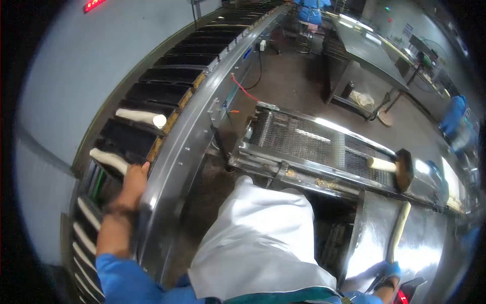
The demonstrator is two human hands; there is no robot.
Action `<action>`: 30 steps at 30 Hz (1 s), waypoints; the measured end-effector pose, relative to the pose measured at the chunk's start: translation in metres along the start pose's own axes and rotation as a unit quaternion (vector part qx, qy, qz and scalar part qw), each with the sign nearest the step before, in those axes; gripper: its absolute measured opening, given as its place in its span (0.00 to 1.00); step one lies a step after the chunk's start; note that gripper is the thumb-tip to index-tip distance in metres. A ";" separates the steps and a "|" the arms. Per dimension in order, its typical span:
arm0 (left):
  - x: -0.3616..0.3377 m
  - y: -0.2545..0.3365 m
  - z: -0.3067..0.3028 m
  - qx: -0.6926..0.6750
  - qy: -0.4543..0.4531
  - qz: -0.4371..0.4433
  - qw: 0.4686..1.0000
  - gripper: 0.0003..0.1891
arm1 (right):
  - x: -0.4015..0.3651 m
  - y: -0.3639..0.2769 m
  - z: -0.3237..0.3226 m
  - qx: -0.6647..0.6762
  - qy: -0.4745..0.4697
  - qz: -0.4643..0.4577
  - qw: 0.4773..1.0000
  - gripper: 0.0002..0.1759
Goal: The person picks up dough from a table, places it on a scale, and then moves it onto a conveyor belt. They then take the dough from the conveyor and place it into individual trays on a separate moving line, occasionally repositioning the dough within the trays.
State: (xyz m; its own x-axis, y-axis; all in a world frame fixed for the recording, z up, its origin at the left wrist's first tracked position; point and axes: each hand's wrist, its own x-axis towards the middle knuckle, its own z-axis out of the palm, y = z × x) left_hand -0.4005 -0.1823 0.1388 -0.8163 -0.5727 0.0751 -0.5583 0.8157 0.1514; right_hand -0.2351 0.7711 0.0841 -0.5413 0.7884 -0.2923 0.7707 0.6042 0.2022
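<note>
My left hand reaches over the rail of the black-slotted conveyor at left. Its fingers are closed around the near end of a long, pale dough roll lying across a slot. Another dough roll rests one slot farther up. At lower right, my right hand, with blue covering on it, closes on the lower end of a long dough roll over a shiny metal table. Part of that hand is hard to make out. A shorter dough roll lies on the mesh conveyor against a brown block.
Several pale rolls fill slots nearer to me on the slotted conveyor. Its steel side rail runs between it and my white apron. A display with red digits sits at bottom right. Other people stand farther off.
</note>
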 end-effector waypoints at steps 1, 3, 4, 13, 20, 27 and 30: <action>0.019 -0.028 0.028 0.037 0.034 0.090 0.995 0.28 | -0.005 0.025 0.037 0.055 0.106 -0.024 0.993 0.33; 0.018 0.006 0.005 0.007 0.022 0.055 0.998 0.30 | -0.005 0.030 0.061 0.155 0.170 -0.015 0.973 0.32; 0.017 0.018 -0.004 -0.007 0.016 0.035 0.999 0.30 | -0.001 0.027 0.062 0.200 0.127 0.017 0.971 0.31; 0.058 0.038 -0.002 -0.044 0.000 0.071 0.996 0.29 | -0.038 -0.202 -0.126 0.687 -0.038 -0.291 0.665 0.19; 0.054 0.055 -0.017 -0.126 -0.039 -0.002 0.991 0.27 | -0.183 -0.397 -0.263 0.612 0.015 -0.601 0.514 0.24; 0.062 0.047 -0.002 -0.111 -0.037 0.002 0.993 0.28 | -0.353 -0.555 -0.284 0.496 -0.406 -0.703 0.309 0.28; 0.058 0.054 -0.012 -0.100 -0.055 -0.013 0.993 0.28 | -0.364 -0.590 -0.269 0.474 -0.491 -0.682 0.262 0.26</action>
State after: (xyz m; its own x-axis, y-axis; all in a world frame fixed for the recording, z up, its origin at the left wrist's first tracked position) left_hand -0.4763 -0.1723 0.1635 -0.8190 -0.5726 -0.0373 -0.5481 0.7615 0.3460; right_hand -0.5834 0.1593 0.3227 -0.5411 -0.7783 0.3186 0.0737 -0.4212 -0.9039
